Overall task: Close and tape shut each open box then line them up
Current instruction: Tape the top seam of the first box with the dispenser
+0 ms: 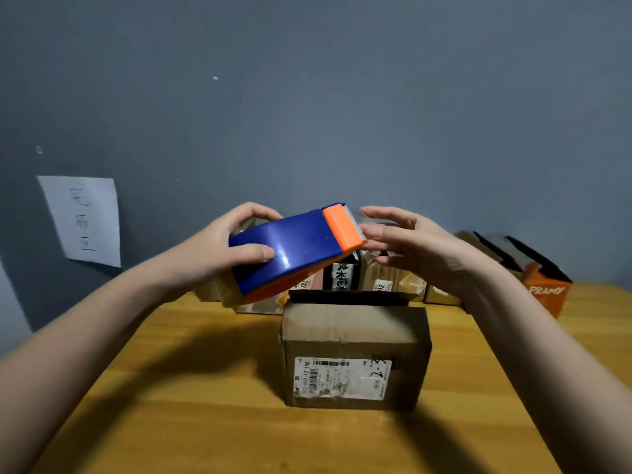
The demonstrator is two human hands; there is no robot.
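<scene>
Blue-and-orange dispenser (294, 249) is up in your left hand (225, 244), held in the air above and just behind the box (354, 350). Thumb lies on its near blue face, fingers curl over the far edge. Orange end with the toothed blade points at your right hand (407, 244).

Right hand is spread, fingers straight and loose, tips touching or just at the blade end of the dispenser. You look to be at the clear tape (371, 217) there, but whether you pinch it I can't tell: too blurred.

Box sits on the wood table (171, 388) below and between your hands, nearer you than both. Shipping label (342, 379) on its near side. Back flap stands up a little at the far top edge; the top is not shut flat.

Behind your hands, a row of boxes (376, 278) runs along the grey wall (342, 97). Right of your right hand, an orange box (543, 292) stands with its dark flaps open.

Left of your left hand, a paper sheet (83, 220) with handwriting is stuck on the wall.
</scene>
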